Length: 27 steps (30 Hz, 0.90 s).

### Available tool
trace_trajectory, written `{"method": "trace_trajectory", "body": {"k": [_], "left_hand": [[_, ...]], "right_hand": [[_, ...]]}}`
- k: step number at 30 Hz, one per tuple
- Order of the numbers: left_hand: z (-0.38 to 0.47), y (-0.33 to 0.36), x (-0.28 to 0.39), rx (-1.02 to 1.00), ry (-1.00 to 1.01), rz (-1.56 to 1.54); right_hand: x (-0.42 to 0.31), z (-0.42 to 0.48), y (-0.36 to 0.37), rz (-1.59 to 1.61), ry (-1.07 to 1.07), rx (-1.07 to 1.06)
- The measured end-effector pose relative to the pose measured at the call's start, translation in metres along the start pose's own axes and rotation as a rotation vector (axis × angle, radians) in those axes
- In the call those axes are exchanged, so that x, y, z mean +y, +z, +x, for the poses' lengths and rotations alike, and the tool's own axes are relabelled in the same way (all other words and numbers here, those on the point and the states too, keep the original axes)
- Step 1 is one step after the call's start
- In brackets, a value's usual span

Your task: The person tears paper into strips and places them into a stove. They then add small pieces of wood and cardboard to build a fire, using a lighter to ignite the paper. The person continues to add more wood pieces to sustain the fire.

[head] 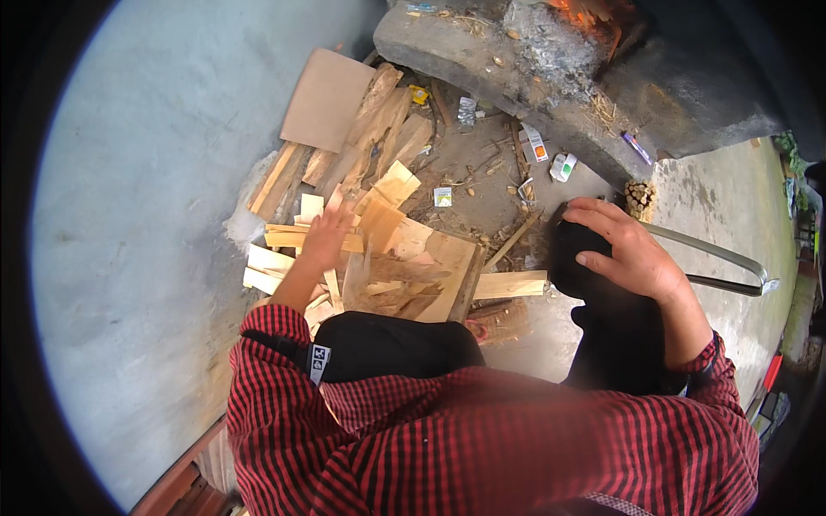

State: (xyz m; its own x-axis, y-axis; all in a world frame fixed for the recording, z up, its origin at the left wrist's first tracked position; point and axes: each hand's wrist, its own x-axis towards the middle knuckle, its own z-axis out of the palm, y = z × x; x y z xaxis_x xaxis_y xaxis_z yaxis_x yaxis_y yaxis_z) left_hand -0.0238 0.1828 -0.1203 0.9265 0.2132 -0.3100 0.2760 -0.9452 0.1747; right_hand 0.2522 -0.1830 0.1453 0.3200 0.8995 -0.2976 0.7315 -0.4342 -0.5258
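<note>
My left hand [327, 238] reaches down onto a heap of split wood pieces [381, 222], fingers spread over thin pale strips; whether it grips one cannot be told. Just below the fingers lies a narrow wood strip [281, 239]. A wide flat wood board [452, 258] slants beside the heap, in front of my left knee. My right hand [610, 242] rests on my black-clad right knee, holding nothing visible. Right of that hand are long metal fire tongs [723, 255], partly hidden behind it.
A fire [590, 16] burns in the stove opening at the top, with grey ash [548, 55] on the concrete ledge [445, 48]. Thick split logs [381, 129] and a brown flat panel [329, 97] lie by the pale wall [142, 193]. Small packets and twigs litter the floor.
</note>
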Motion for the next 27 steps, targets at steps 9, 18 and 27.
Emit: {"method": "trace_trajectory", "body": {"k": [9, 18, 27], "left_hand": [[-0.023, 0.04, -0.022, -0.186, -0.131, -0.068], [-0.09, 0.008, 0.001, 0.497, -0.216, -0.396], [-0.111, -0.055, -0.004, 0.531, -0.549, -0.56]], "right_hand": [[-0.008, 0.007, 0.008, -0.026, 0.0, -0.065], [-0.017, 0.017, 0.016, -0.036, -0.044, -0.124], [-0.019, 0.027, 0.032, -0.016, 0.011, -0.205]]}}
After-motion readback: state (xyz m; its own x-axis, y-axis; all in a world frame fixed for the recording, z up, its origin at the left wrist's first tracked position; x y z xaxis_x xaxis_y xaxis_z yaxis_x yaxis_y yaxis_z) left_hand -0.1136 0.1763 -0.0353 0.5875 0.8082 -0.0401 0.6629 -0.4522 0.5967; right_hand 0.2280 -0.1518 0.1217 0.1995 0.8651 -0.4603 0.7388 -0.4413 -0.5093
